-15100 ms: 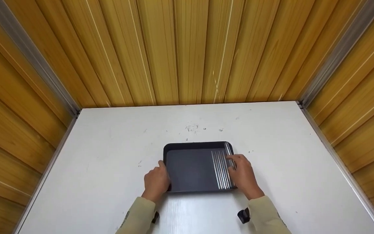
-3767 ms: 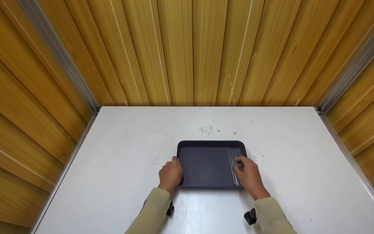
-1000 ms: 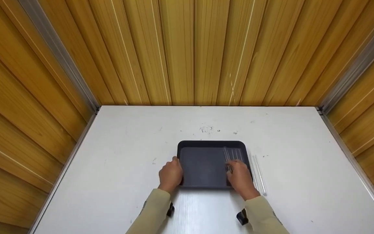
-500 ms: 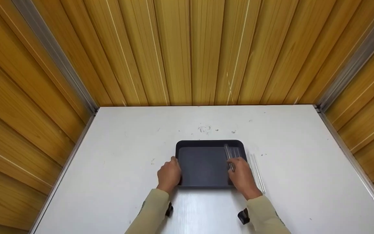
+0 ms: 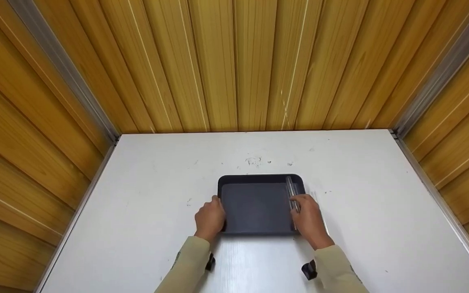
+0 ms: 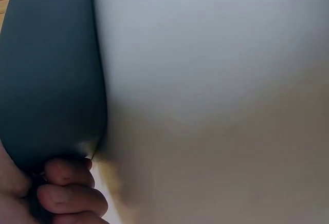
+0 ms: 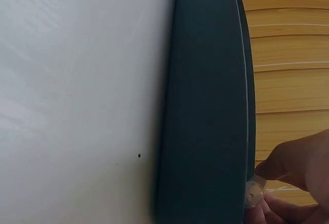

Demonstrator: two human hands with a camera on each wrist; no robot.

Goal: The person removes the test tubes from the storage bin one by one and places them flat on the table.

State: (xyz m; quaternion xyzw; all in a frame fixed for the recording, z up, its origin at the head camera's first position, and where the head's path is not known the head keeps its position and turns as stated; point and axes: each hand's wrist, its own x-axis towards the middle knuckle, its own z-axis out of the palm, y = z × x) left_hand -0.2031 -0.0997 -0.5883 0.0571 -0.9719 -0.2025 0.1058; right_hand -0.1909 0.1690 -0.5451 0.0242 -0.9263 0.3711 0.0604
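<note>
A dark shallow rectangular tray [image 5: 255, 207] stands on the white table near its front middle. My left hand [image 5: 210, 216] grips the tray's left wall; in the left wrist view its fingers [image 6: 72, 198] curl round the tray's edge. My right hand [image 5: 308, 217] pinches a clear tube [image 5: 290, 186] over the tray's right side, its far end at the back wall. From the right wrist, the near end of a clear tube [image 7: 254, 192] shows between thumb and fingers. The hand hides other tubes in the tray's right part.
Clear thin tubes [image 5: 324, 223] lie on the table just right of the tray, partly behind the right hand. The white table [image 5: 157, 183] has small dark marks behind the tray. Wood-patterned panels [image 5: 255, 65] rise at the back and both sides.
Rods that lay in the tray's right part earlier have dwindled, and clear tubes now lie outside to its right. Lately the right hand has lifted a tube and moved it rightward; the left stays put.
</note>
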